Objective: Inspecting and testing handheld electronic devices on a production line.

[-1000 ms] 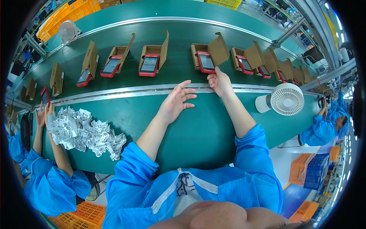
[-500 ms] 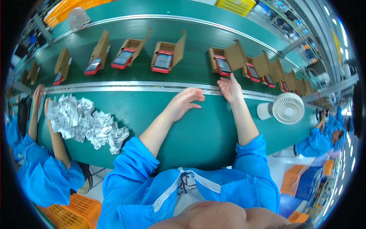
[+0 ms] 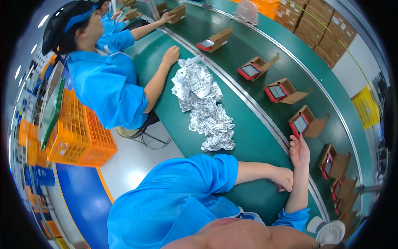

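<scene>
My right hand (image 3: 300,152) reaches to the belt's near rail, fingers apart and loosely bent. Its fingertips are at the near corner of a red-edged handheld device (image 3: 300,123) that lies in an open brown cardboard box (image 3: 318,127); whether they touch I cannot tell. My left hand (image 3: 283,178) is curled closed beside my right forearm, over the green table (image 3: 257,145), with nothing visible in it. A long heap of white printed paper slips (image 3: 213,120) lies on the table to the left.
More open boxes with red devices (image 3: 277,91) stand along the green conveyor belt (image 3: 265,50). A co-worker in blue (image 3: 103,83) sits at the left, one arm reaching to a box. A white fan (image 3: 331,232) stands at lower right. Orange crates (image 3: 83,137) are on the floor.
The view has swung left, bringing the co-worker and paper slips nearer the middle. My left hand has curled closed and come close to my right forearm. My right hand stays by the belt.
</scene>
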`<state>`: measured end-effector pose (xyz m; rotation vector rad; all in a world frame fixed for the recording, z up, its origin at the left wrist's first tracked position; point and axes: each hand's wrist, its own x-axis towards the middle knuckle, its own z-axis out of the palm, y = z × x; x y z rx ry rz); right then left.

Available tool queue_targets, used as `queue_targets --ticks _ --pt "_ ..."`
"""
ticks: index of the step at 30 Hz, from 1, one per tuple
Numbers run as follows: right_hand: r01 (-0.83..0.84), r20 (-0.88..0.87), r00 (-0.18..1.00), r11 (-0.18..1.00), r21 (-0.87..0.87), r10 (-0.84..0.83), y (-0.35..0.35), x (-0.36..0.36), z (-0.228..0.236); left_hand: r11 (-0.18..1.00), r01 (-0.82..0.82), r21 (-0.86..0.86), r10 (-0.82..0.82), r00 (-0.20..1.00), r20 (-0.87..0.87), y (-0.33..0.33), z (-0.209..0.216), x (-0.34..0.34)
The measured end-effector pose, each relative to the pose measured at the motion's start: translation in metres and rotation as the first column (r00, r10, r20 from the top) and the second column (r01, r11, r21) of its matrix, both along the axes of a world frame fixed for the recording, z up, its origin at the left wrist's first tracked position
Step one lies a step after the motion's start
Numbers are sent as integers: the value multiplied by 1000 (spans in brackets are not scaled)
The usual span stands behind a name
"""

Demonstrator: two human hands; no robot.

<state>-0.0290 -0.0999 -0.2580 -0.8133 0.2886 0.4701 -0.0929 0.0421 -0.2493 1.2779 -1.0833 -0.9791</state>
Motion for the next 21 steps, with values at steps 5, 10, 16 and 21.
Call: queue_targets --ticks 5,10,16,21 --pt "150 57 988 978 -146 -143 5 3 6 999 -40 -24 38 995 -90 3 -2 4" --pt "41 210 977 935 -351 36 6 -24 47 998 -23 -61 11 983 -181 0 -5 11" --pt "2 298 951 961 -275 84 -6 -101 87 979 -175 -101 146 959 -242 -2 -5 13" --pt "69 287 955 894 -442 68 -10 -144 73 950 -305 -62 149 622 -769 8 -8 21"
